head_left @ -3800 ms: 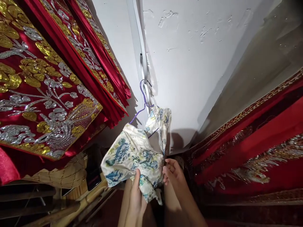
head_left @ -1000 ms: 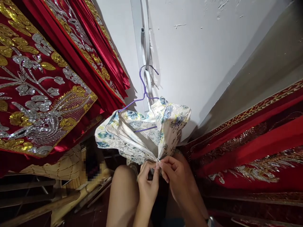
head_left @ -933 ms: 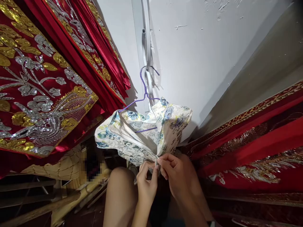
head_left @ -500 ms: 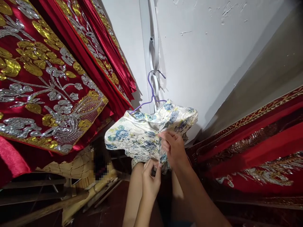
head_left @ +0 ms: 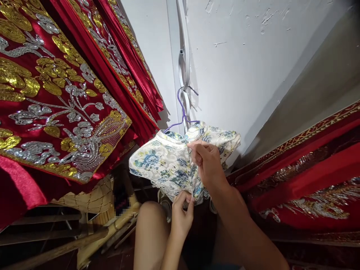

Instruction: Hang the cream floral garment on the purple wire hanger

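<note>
A cream blouse (head_left: 165, 161) with blue and yellow flowers hangs on a purple hanger (head_left: 183, 112), whose hook goes through a white metal loop on the wall. Near the collar, my right hand (head_left: 206, 159) pinches the top of the blouse's front edge. Lower down the same edge, my left hand (head_left: 182, 210) has thumb and finger pressed together on the cloth. Between the two hands the front edge runs nearly straight. Whatever lies right under the fingertips is too small to tell.
Red cloth with gold and silver sequins (head_left: 75, 90) hangs at the left, and more red decorated fabric (head_left: 309, 180) stands at the right. A white metal frame (head_left: 184, 48) runs up the wall. Bamboo furniture (head_left: 92, 236) is at the lower left.
My right hand has moved up along the front edge to the collar, and the neckline has drawn closer together there. My left hand keeps its pinch low on the edge. The view has shifted slightly.
</note>
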Tool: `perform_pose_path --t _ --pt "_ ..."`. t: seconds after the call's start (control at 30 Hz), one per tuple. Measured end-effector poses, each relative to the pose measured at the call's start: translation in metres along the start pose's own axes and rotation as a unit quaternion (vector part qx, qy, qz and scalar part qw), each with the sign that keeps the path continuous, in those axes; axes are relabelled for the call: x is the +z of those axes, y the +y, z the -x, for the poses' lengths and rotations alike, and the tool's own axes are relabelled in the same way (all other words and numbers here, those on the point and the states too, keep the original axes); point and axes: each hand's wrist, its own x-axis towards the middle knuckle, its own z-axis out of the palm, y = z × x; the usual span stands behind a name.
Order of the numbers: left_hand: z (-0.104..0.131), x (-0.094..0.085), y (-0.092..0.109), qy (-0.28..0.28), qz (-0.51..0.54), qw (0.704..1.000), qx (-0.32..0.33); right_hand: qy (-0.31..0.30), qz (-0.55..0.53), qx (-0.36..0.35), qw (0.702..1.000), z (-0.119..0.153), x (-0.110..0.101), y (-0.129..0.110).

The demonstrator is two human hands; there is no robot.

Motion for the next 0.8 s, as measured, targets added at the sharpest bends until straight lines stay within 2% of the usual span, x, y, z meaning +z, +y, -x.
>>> perform_pose_path --t 0.2,0.3,0.4,0.6,0.7,0.8 --pt "0.006 0.004 -0.005 0.008 0.0 1.0 -0.011 -0.011 0.013 -0.01 1.0 0.005 0.0 -0.007" --pt "0.001 0.0 0.002 0.021 0.007 1.0 -0.003 0.003 0.01 -0.016 1.0 0.01 -0.001 -0.008" --pt "-0.021 -0.013 0.025 0.074 0.02 0.996 0.038 0.01 0.014 -0.034 0.999 0.014 -0.003 -0.009" --pt "-0.093 -0.045 0.101 0.211 0.024 0.958 0.191 0.006 0.019 -0.041 0.999 0.017 -0.008 -0.008" --pt "-0.12 -0.05 0.125 0.185 -0.001 0.955 0.233 0.003 0.029 -0.052 0.998 0.018 -0.011 -0.007" --pt "-0.129 -0.048 0.133 0.164 -0.031 0.954 0.249 0.007 0.043 -0.067 0.997 0.019 -0.013 -0.007"
